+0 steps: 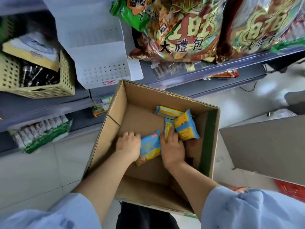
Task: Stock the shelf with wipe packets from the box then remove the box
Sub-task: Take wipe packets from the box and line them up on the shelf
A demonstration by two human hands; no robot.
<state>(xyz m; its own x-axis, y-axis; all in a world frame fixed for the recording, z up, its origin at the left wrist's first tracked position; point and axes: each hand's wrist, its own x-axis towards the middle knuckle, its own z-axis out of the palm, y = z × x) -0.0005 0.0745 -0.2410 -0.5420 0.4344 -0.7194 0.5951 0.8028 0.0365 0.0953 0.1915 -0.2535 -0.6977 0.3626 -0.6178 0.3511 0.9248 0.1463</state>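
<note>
Reaches forward and down with both arms (105,177) bare to the elbows, sleeves (239,210) bunched there. Curls left hand (129,144), knuckles up, over the edge of a packet (149,148). Sets right hand (172,149) just beside, back up, fingers bent round a second packet (168,128). Holds wrists near straight.
</note>
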